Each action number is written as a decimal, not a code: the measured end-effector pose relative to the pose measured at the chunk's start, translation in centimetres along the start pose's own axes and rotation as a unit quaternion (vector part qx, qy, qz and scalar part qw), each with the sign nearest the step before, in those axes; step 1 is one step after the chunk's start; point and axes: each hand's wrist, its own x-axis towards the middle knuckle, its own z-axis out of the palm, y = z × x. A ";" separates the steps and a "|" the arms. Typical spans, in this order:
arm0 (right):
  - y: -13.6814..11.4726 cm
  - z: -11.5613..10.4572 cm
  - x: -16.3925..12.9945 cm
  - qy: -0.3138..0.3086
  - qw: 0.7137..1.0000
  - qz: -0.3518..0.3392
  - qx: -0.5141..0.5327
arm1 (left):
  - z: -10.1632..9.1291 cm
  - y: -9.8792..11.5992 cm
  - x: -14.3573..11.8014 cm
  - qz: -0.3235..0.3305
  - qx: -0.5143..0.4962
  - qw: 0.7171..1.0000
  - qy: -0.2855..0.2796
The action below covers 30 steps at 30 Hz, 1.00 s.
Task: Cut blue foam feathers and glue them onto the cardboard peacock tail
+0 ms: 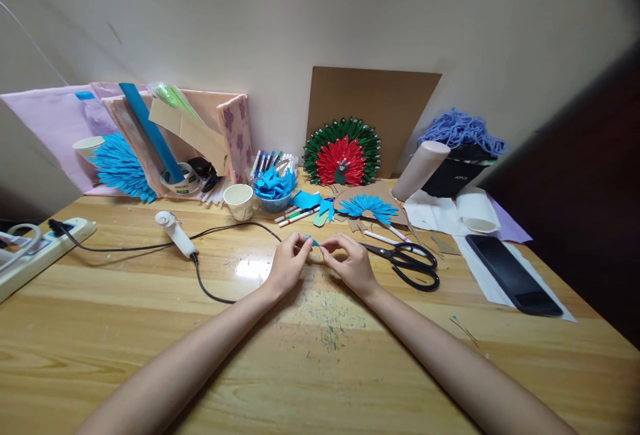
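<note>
A: While both forearms reach in from the bottom edge, what are the hands doing in the head view?

B: Left hand [289, 263] and right hand [350, 263] meet at the middle of the wooden surface [125, 328]. Fingertips of both are pinched narrow on one tiny blue paper piece [315, 242], held between them just above the wood. Too small to tell its shape.

A: Nearest things?

B: Black scissors [411, 263] lie just right of the right hand, not touching. White glue gun [176, 233] sits to the left, its black cord [220, 235] looping past the left hand. Power strip [35, 248] at the far left edge.

A: Behind the hands?

B: Paper cup [240, 201], then a blue bowl of folded blue pieces [274, 190], with markers [299, 215] lying beside it. Blue paper fan [368, 207] on cardboard scraps, near the scissors' tips. Red and green paper fan [343, 153] leans against a brown cardboard sheet [375, 105] at the wall.

A: Right side?

B: Black phone [513, 274] lies on white paper [487, 278], well apart from the hands. Purple yarn [463, 128] tops a black box [455, 174], beige roll [420, 168] leaning on it.

A: Left back?

B: Big blue spiky paper piece [120, 167], tape roll [180, 180], pink sheets [45, 125] against the wall.
</note>
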 end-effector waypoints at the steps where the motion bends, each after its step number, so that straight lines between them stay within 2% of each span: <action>1: 0.0 0.0 0.0 -0.001 1.000 0.000 0.000 | 0.0 0.0 0.0 0.000 -0.002 1.000 0.000; 12: 0.2 0.1 -0.1 -0.015 1.000 0.006 0.002 | 0.0 -0.4 0.1 -0.018 -0.016 0.999 -0.021; 30: 0.3 0.1 -0.1 -0.003 1.000 0.011 0.014 | -0.1 -0.5 0.2 -0.031 -0.030 0.999 0.003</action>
